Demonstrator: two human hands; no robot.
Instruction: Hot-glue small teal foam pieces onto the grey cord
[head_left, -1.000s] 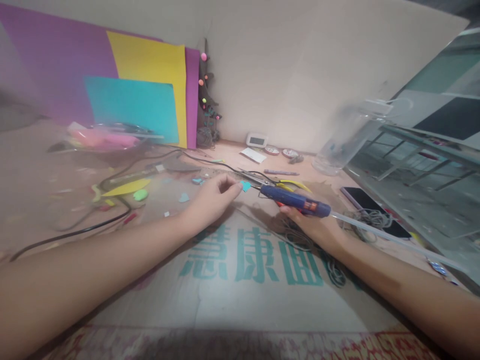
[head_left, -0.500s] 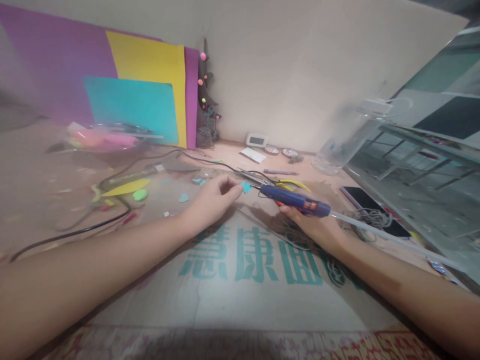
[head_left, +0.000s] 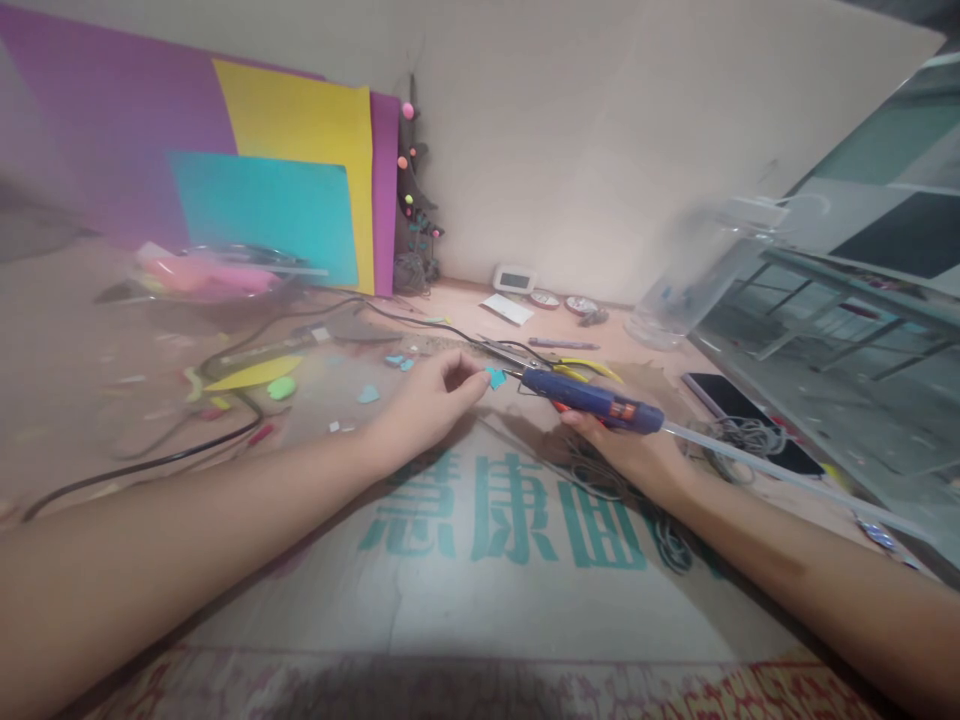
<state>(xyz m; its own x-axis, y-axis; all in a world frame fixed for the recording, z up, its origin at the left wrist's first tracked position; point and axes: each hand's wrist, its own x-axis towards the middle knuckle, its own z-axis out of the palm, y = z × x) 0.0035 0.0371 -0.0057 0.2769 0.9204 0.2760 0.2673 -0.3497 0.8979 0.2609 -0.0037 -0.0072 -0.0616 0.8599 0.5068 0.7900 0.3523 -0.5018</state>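
Between the thumb and fingertips of my left hand [head_left: 442,395] is a small blue foam piece [head_left: 496,378], held just above the printed sheet. My right hand [head_left: 626,445] is wrapped round a blue hot glue gun [head_left: 592,397], with a long clear glue stick [head_left: 750,458] trailing from its back end. The gun's metal nozzle points left and sits right at the blue piece; I cannot tell if they touch. Yellow-handled scissors [head_left: 589,368] lie behind the gun. More blue scraps [head_left: 368,395] are scattered left of my left hand.
A black cord [head_left: 142,466] runs across the left side. Purple, yellow and blue sheets [head_left: 285,215] lean at the back left. A clear plastic jug [head_left: 667,290] and a phone [head_left: 742,420] are on the right. A lime-green lump [head_left: 281,387] and a pen [head_left: 562,343] lie on the table.
Almost nothing differs. Both hands keep their grip on the blue piece and the glue gun; the whole view has shifted very slightly.
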